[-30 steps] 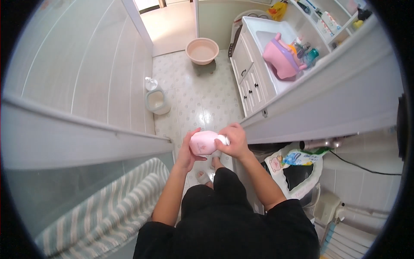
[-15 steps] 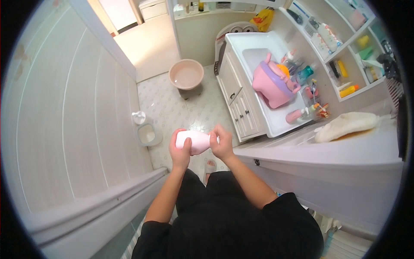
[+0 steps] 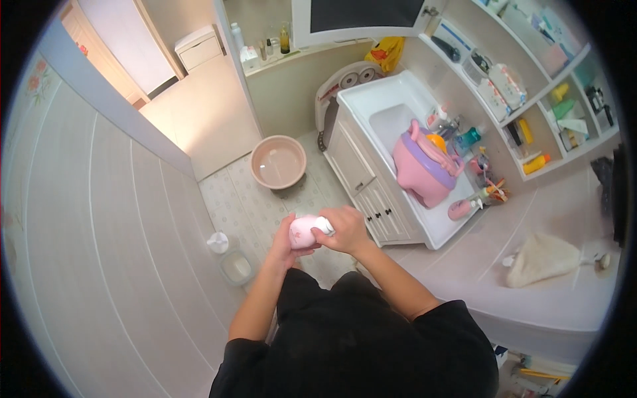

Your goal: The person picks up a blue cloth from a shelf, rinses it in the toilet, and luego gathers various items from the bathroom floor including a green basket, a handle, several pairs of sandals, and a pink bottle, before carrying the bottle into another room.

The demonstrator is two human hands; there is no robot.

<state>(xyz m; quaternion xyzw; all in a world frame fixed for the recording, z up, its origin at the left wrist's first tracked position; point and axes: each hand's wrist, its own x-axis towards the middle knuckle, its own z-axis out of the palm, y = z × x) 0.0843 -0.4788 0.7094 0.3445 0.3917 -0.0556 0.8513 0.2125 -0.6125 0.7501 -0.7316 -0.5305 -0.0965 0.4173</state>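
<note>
In front of my body I hold a pale pink bottle (image 3: 302, 234) with a white top (image 3: 324, 225), tilted so that the top points right. The fingers of my left hand (image 3: 283, 243) wrap round the bottle's body. My right hand (image 3: 350, 229) is closed at the white top, its thumb pressed against it; its other fingers are partly hidden. Below them is the tiled floor (image 3: 232, 189), where a pale pink basin (image 3: 279, 162) with a shiny inside stands farther off.
At right, a white washbasin (image 3: 375, 99) on a cabinet (image 3: 391, 225) bears a pink and purple tub (image 3: 424, 166) and several bottles. Wall shelves (image 3: 537, 142) hold toiletries. A clear container (image 3: 235, 267) and a white-topped bottle (image 3: 217, 243) stand by the left wall. A cream cloth (image 3: 544, 261) hangs right.
My view has shifted, and the basin shows lower in it. The bottle has turned, bringing its white top into sight. My right hand has shifted its grip round that top.
</note>
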